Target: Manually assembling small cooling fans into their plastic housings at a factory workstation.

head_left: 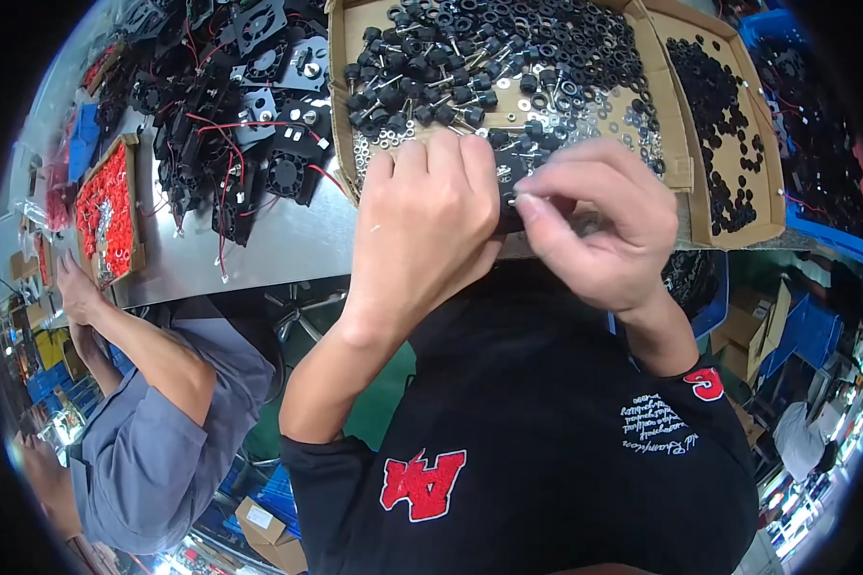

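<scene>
My left hand (422,216), back facing up, is closed round a black part (508,182) that shows only partly beside its knuckles. My right hand (604,216) meets that part from the right, thumb and forefinger pinched together at its edge. A tiny pale tip shows at the pinch; what it belongs to is too small to name. Just beyond both hands lies a shallow cardboard tray (683,125). It holds black knobs with metal stems (403,81), black rings (585,48) and small metal washers (369,149).
Black fans with red wires (288,172) are heaped on the metal table (288,244) at left. A second cardboard tray (762,206) with small black pieces stands at right, next to a blue bin (829,240). A co-worker (153,422) reaches toward a box of red pieces (105,216).
</scene>
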### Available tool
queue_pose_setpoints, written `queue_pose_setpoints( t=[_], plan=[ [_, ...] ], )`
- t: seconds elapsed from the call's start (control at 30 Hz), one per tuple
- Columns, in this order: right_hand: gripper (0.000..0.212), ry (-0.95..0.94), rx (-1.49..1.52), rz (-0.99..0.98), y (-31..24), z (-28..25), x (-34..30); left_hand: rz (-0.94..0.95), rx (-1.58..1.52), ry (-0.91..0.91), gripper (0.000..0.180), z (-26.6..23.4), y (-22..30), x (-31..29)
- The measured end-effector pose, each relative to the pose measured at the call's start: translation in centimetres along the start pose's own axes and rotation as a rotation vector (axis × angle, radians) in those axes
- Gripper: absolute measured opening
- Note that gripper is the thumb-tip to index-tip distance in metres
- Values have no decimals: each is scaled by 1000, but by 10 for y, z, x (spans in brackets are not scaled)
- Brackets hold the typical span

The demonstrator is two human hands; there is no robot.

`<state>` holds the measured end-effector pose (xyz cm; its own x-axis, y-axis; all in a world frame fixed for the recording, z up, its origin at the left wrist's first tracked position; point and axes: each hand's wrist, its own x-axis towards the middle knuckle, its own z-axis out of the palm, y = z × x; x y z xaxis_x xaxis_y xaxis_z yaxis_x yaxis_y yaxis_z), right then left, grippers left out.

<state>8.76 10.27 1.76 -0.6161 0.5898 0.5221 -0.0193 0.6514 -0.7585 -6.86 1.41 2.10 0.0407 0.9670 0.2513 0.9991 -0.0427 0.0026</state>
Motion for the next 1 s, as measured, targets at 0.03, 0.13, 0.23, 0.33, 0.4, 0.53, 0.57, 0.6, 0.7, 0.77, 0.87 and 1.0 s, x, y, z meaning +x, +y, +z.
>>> queue_pose_setpoints(
  t=[0.03,0.13,0.23,0.33,0.4,0.53,0.57,0.6,0.7,0.77,0.87,1.0],
  plan=[
    [19,29,-63,-30,1,-1,0,-1,0,1,50,0,0,0],
    [21,-124,-250,-237,15,-10,1,-22,-64,-21,53,1,0,1],
    [22,-202,-252,-263,14,-16,1,-8,-28,-49,54,3,1,1],
    [23,-208,-242,-277,16,-18,1,9,-38,-41,54,4,0,2],
    [23,-189,-225,-269,18,-17,1,-1,-21,-27,53,4,0,4],
    [23,-148,-211,-280,17,-16,1,-22,-47,-76,52,0,2,5],
    [24,-208,-197,-295,16,-16,2,-20,-59,-95,51,0,2,5],
    [22,-223,-217,-299,16,-17,1,-19,-70,-115,51,1,2,5],
    [19,-285,-227,-241,11,-20,4,-37,-61,-93,51,5,2,3],
    [18,-279,-114,-59,9,-20,3,-30,-66,-91,51,2,3,4],
    [15,-261,88,310,2,-12,0,-12,-33,-73,48,3,5,1],
    [16,-264,60,373,3,-2,-7,-52,-16,-25,47,6,4,-3]
  ],
)
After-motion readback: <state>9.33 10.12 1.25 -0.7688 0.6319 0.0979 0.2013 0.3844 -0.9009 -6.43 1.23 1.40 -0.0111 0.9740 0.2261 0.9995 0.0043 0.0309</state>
